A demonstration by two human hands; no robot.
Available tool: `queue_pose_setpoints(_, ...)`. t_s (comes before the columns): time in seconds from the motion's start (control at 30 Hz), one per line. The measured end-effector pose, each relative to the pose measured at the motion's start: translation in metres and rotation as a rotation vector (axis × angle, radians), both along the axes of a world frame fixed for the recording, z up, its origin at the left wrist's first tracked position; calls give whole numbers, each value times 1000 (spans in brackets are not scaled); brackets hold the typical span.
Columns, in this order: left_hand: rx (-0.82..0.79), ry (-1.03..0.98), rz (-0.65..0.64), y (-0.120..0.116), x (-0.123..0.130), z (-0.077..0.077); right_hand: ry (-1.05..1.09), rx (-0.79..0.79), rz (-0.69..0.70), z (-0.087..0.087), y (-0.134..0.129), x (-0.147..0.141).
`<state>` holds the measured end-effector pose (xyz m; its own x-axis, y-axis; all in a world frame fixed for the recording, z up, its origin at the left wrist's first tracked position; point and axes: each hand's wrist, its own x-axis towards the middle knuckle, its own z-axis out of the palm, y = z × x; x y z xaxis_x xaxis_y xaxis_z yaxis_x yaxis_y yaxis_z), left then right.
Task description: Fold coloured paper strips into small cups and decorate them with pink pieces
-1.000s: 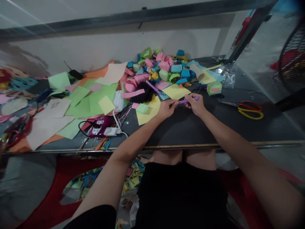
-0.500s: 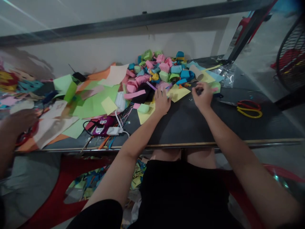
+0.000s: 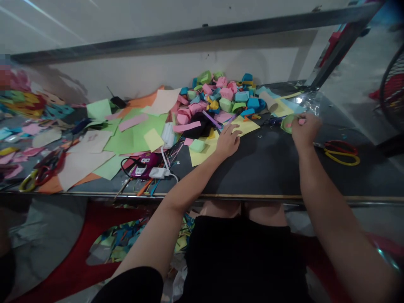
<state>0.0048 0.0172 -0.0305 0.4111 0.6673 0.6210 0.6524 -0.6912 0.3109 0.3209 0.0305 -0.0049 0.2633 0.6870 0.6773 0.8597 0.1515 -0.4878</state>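
Note:
My left hand (image 3: pixel 228 141) lies palm down, fingers spread, on the near edge of a yellow paper sheet (image 3: pixel 249 125) and holds nothing. To the right, my right hand (image 3: pixel 305 129) has its fingers pressed together at a round light green piece (image 3: pixel 288 123) with bits of pink at it; what the fingertips pinch is too small to name. Beyond my left hand is a heap of small folded paper pieces (image 3: pixel 226 93) in pink, blue, green and yellow. A purple strip (image 3: pixel 212 119) lies just past my left fingers.
Scissors with red and yellow handles (image 3: pixel 342 152) lie right of my right hand. Further left are a purple power strip (image 3: pixel 145 165), green paper sheets (image 3: pixel 135 134) and another pair of scissors (image 3: pixel 52 168). A cardboard roll (image 3: pixel 268 102) lies behind. A fan (image 3: pixel 393 84) stands at right.
My right hand has moved right, to the round green piece. My left hand stays by the yellow paper. Another person's hand has left the far left, where scissors now lie. The view has shifted slightly.

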Motion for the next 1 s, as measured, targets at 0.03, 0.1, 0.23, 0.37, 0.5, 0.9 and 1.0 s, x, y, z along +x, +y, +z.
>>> queue_pose_setpoints(0.03, 19, -7, -7, -2, 0, 1, 16, 36, -24, 5, -3, -13)
queue_pose_setpoints(0.1, 74, -34, -26, -7, -1, 4, 40, 53, 100, 10, -12, -48)
queue_pose_setpoints(0.23, 159, -25, -97, -15, -7, 11, 97, -55, 538, 1, -29, -118)
queue_pose_setpoints(0.37, 75, 159, -264, -13, -11, 11, 238, -216, 705, -17, -30, -141)
queue_pose_setpoints(0.5, -30, 204, -272, -10, -7, 7, 435, -309, 687, -23, -25, -130)
queue_pose_setpoints(0.9, -274, 104, 79, -12, 1, 14, 498, -343, 699, -18, -28, -126)
queue_pose_setpoints(1.0, -327, 33, 139, -13, 0, 15, 430, -283, 699, -15, -35, -128)
